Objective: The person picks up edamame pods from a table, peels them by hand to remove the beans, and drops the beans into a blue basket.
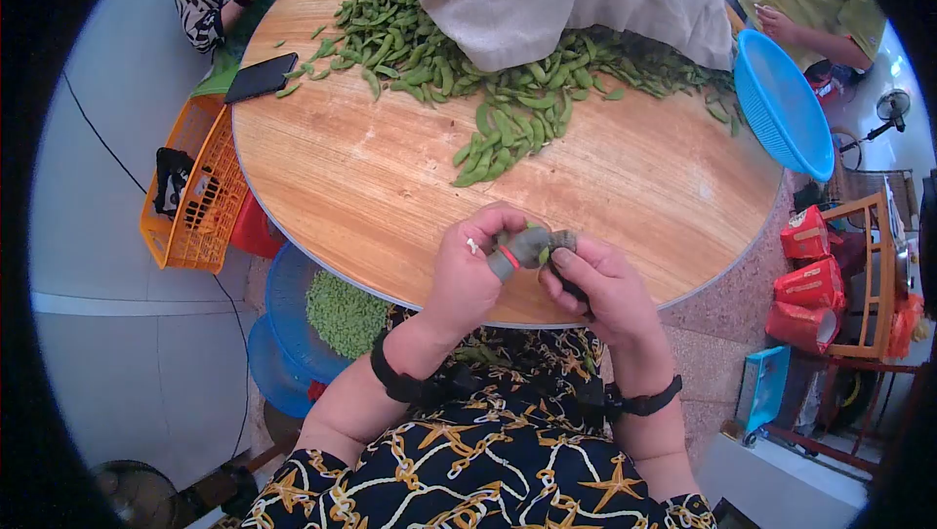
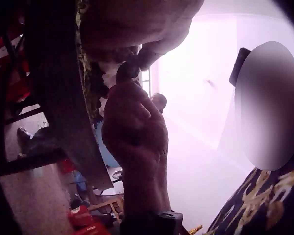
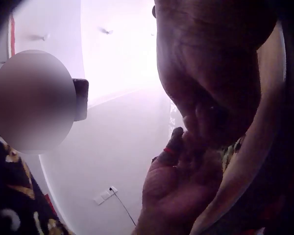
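Both hands meet above the near edge of the round wooden table (image 1: 371,178). The left hand (image 1: 467,270), its thumb in a grey cover with a red band, has its fingers curled round a green pod (image 1: 544,256). From the other side the right hand (image 1: 610,295) pinches at the same spot with thumb and dark-covered fingers. A heap of green pods (image 1: 410,51) lies across the far part of the table, partly under a grey cloth (image 1: 508,2). Both wrist views are dark; the left hand (image 3: 179,191) and right hand (image 2: 137,122) touch there, the pod indistinct.
A black phone (image 1: 262,78) lies at the table's left edge, and a blue basket (image 1: 786,104) at its right. Below left, a blue basin holds shelled beans (image 1: 344,314) beside an orange crate (image 1: 195,187). Two other people sit across the table. Red packages (image 1: 810,285) stand at right.
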The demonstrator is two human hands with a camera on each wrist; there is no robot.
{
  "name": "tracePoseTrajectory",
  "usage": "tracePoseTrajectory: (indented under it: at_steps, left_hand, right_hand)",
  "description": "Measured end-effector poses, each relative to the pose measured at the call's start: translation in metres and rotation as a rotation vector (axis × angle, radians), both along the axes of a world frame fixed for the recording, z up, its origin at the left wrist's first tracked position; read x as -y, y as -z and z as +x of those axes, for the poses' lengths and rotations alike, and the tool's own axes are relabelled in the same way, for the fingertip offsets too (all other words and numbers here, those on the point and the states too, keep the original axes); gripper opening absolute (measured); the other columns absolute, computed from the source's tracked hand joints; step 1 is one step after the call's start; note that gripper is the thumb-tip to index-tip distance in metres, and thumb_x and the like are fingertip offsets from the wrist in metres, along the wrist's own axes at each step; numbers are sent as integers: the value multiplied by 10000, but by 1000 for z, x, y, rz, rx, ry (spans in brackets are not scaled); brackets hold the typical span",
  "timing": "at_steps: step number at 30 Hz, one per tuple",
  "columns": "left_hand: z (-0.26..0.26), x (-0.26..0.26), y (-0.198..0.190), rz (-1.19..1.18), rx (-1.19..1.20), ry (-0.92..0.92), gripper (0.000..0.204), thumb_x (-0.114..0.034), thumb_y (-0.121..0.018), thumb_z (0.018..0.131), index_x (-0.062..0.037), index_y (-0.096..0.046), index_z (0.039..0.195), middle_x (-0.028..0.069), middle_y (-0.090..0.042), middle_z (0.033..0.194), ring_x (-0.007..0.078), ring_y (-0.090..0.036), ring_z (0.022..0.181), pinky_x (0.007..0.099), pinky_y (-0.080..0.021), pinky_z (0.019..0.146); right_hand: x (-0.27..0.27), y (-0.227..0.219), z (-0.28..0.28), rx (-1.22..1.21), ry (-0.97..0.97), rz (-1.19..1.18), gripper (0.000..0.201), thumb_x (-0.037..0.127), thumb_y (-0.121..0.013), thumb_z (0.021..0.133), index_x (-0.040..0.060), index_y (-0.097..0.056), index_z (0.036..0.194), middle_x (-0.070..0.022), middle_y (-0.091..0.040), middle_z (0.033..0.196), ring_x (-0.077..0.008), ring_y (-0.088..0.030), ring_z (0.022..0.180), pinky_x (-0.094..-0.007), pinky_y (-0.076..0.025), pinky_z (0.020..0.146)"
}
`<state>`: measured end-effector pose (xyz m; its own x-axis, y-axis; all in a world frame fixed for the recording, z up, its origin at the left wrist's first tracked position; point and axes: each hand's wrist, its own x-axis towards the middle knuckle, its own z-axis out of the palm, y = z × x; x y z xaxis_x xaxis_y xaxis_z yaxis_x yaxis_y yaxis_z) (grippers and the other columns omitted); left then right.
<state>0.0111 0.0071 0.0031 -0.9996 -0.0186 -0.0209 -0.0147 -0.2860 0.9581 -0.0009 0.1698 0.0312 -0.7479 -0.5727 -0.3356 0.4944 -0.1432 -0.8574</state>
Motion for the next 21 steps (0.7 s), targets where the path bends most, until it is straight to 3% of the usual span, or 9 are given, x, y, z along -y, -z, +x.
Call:
tracePoseTrajectory:
  at_steps: [2,5,6,8,11,14,16,19,21]
  left_hand:
    - [-2,7,-2,270,22,256,107,-115,-604,818,-23,-554,843,4,-566,812,77,-505,730,204,-410,649]
    - [-2,12,-7,395,90,344,150,-170,-568,848,-21,-551,854,2,-548,825,75,-497,759,210,-409,680]
    - [-2,11,-3,396,89,343,150,-170,-568,848,-21,-551,854,2,-548,825,75,-497,759,210,-409,680]
    - [-2,5,6,-64,-23,154,189,-209,-555,860,-21,-553,878,0,-540,848,71,-499,781,212,-409,691]
    - [-1,1,-2,-149,-35,60,200,-204,-567,856,-15,-553,922,-7,-532,856,70,-501,792,217,-416,696]
    - [-2,-2,-2,-30,16,-14,180,-151,-558,855,-1,-550,954,0,-535,866,66,-500,786,201,-425,665]
    - [-5,0,5,44,45,9,162,-118,-535,857,-8,-551,976,6,-535,868,65,-498,769,188,-421,636]
    - [-6,2,1,144,96,28,168,-47,-489,852,-31,-555,1005,16,-538,874,63,-492,732,165,-406,581]
    - [-7,5,0,168,119,25,197,-9,-465,845,-46,-559,1014,19,-539,878,62,-489,713,155,-395,555]
  right_hand:
    - [2,-1,2,17,8,7,150,179,-440,923,62,-531,895,40,-515,713,-10,-408,557,-152,-320,473]
    - [4,4,3,72,-4,-67,151,182,-455,918,61,-546,910,45,-515,698,-15,-407,538,-154,-319,466]
    - [5,5,3,-15,23,30,151,180,-466,912,62,-559,897,45,-517,681,-18,-411,531,-157,-319,464]
    - [7,9,3,-101,46,129,151,179,-476,905,63,-572,884,46,-519,664,-21,-416,525,-160,-319,462]
    - [11,13,1,-560,137,420,153,151,-507,881,33,-582,819,29,-515,621,-43,-431,520,-192,-340,465]
    - [14,11,-5,-578,174,589,145,110,-522,858,-7,-573,789,2,-509,596,-69,-444,528,-235,-365,480]
    - [17,5,-8,-196,259,386,158,112,-527,855,-23,-565,782,-13,-509,593,-89,-450,537,-258,-377,496]
    - [20,14,-8,-574,222,484,170,139,-530,861,-13,-576,799,-1,-509,597,-83,-457,551,-247,-381,504]
    - [16,14,-10,-533,191,473,172,149,-534,861,-9,-586,815,-15,-529,603,-93,-482,558,-253,-396,515]
